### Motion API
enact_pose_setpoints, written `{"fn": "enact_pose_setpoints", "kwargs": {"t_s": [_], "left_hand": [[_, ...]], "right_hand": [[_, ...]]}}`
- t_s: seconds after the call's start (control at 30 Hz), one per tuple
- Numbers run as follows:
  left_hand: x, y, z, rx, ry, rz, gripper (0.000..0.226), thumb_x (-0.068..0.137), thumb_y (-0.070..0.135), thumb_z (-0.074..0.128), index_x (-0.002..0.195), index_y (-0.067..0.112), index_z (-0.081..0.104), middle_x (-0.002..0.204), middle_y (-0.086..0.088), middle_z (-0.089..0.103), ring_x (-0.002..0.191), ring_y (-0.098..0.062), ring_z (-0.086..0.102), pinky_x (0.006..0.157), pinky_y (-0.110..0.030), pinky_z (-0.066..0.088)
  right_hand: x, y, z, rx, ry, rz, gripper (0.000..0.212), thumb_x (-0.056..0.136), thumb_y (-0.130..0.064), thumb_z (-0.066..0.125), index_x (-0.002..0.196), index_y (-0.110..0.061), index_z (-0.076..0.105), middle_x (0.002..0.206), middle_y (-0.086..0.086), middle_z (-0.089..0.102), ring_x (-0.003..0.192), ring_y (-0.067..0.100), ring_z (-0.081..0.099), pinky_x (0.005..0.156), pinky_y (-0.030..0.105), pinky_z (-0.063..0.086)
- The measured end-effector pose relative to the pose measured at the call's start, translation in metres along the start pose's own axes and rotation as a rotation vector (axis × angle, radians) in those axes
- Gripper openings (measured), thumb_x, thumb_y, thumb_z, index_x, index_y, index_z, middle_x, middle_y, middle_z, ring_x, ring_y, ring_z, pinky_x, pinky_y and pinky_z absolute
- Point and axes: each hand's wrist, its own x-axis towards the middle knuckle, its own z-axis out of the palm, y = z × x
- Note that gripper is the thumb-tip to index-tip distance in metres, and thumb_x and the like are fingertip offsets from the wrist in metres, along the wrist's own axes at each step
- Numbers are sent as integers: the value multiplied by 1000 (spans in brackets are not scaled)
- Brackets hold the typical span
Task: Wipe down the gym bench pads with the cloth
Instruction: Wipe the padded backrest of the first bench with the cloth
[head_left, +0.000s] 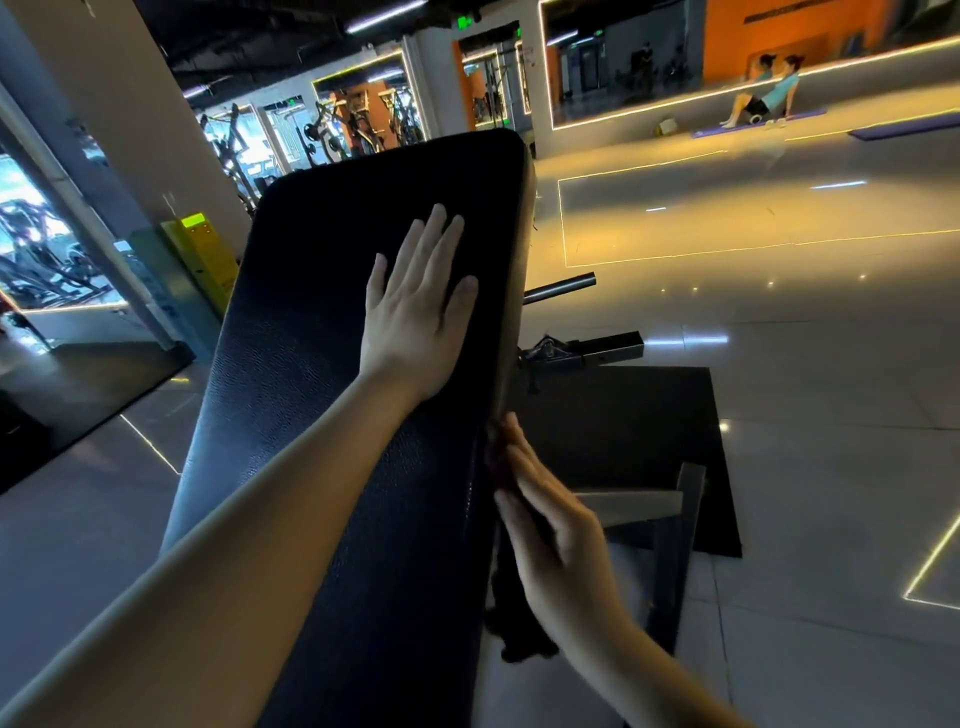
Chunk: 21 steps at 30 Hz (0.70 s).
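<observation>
A long black padded bench back (322, 364) slopes up and away from me in the middle of the view. My left hand (415, 312) lies flat on its upper right part, fingers straight and spread. My right hand (550, 535) is at the pad's right side edge, lower down. Its straight fingers press a dark cloth (514, 618) against that edge. The cloth hangs down below the hand, and most of it is hidden by the hand and the pad.
The bench's metal frame and bars (587, 353) stand on a black floor mat (634, 447) to the right. Glossy tiled floor with light strips surrounds it. A pillar and gym machines (332, 130) are behind left. Two people sit on a mat (763, 98) far back right.
</observation>
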Motion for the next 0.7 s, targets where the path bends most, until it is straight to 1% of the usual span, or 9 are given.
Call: {"fn": "enact_pose_setpoints", "kwargs": {"t_s": [0.07,0.13,0.23,0.3,0.33,0.4,0.47,0.57,0.7], "left_hand": [[0,0,0,-3,-2,1,64,96,54,13,154,28,15,163,9,7,149,-7,0,121,-36,-3],[0,0,-1,-2,-2,1,64,96,54,13,154,28,15,163,9,7,149,-7,0,121,-37,-2],[0,0,-2,-4,-5,0,63,96,53,14,154,28,15,162,9,8,149,-7,1,121,-37,-2],[-1,0,-2,-7,-6,1,63,96,53,14,154,28,16,162,9,8,149,-7,1,121,-37,-2],[-1,0,-2,-9,-7,4,63,96,53,15,154,28,16,162,9,8,149,-7,1,121,-37,-2],[-1,0,-1,-12,-5,8,62,97,52,16,154,28,16,162,9,8,149,-7,1,121,-37,-2],[0,-1,-1,-10,0,3,61,97,50,17,154,29,16,162,10,8,149,-6,1,121,-36,-2],[0,-2,0,-4,8,-5,58,99,46,21,154,28,17,162,10,9,149,-6,1,120,-35,-3],[0,-2,0,-10,11,7,56,101,45,23,154,27,16,162,9,9,149,-7,1,121,-36,-1]], "right_hand": [[-16,-3,-3,71,-56,59,41,92,-23,51,131,-35,47,142,-28,40,137,2,34,111,17,27],[-16,-11,-8,166,-49,142,38,91,-15,54,123,-35,56,133,-23,53,129,1,45,106,16,35],[8,-24,-20,426,109,285,31,91,-4,56,114,-22,67,102,-5,72,94,11,65,79,17,50],[35,-34,-28,520,130,274,27,94,-11,50,117,-11,63,84,2,68,78,23,61,64,26,50],[51,-37,-30,508,138,236,26,95,-12,48,117,-12,62,83,1,66,77,23,60,64,26,51],[83,-36,-29,360,170,151,30,98,-11,45,125,-15,57,102,0,68,98,17,63,83,29,53],[99,-29,-19,203,147,103,38,99,-11,44,136,-16,47,129,5,60,122,16,54,103,40,45],[89,-10,-4,138,146,100,46,98,-14,44,143,-16,40,140,2,51,132,13,45,110,43,37],[40,7,6,78,123,48,47,96,-15,44,142,-20,35,148,-5,39,139,4,31,116,35,27]]}}
